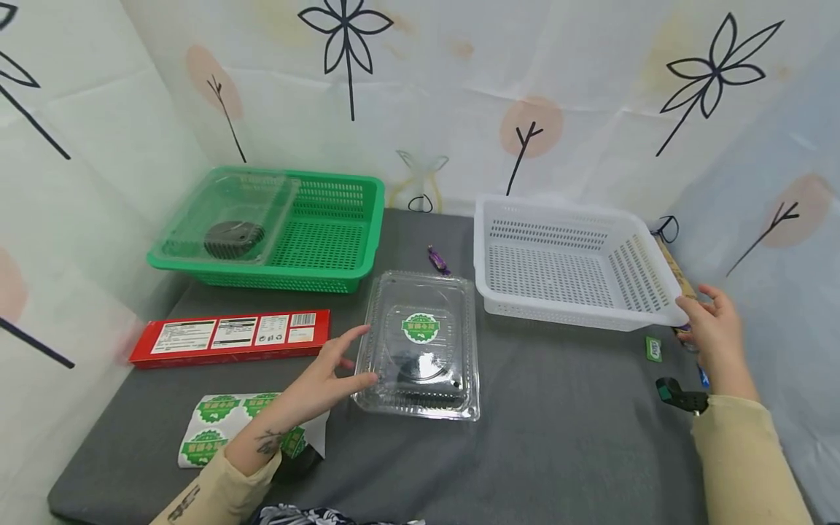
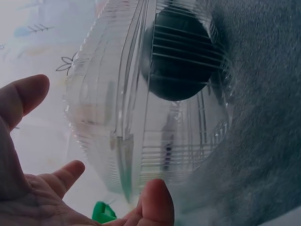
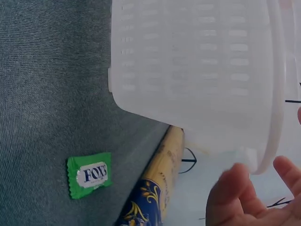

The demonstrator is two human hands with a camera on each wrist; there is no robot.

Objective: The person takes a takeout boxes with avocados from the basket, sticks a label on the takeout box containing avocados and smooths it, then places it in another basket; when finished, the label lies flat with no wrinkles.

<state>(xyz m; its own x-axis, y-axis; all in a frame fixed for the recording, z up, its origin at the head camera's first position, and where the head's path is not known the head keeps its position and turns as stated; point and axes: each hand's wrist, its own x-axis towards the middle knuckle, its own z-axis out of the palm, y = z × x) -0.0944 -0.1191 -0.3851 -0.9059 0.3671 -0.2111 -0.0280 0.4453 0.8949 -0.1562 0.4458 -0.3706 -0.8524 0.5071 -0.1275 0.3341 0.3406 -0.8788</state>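
Observation:
A lidded clear plastic container (image 1: 420, 379) with a round green-and-white sticker (image 1: 420, 328) on its lid lies mid-table. Something dark and rounded (image 2: 181, 56) shows through its wall. My left hand (image 1: 328, 379) is at the container's left side, fingers spread and thumb over its edge. Over on the right, my right hand (image 1: 718, 339) is at the near right corner of a white plastic basket (image 1: 545, 306). In the right wrist view its thumb and a finger stand apart on either side of the basket's rim (image 3: 277, 94).
A green basket (image 1: 328, 281) at back left bears a clear container (image 1: 262, 182) with a dark item (image 1: 232, 239). A red box (image 1: 230, 339) and a sticker sheet (image 1: 213, 430) lie left. A purple-wrapped sweet (image 1: 437, 260) is behind the container; a green packet (image 1: 653, 348) lies near the white basket.

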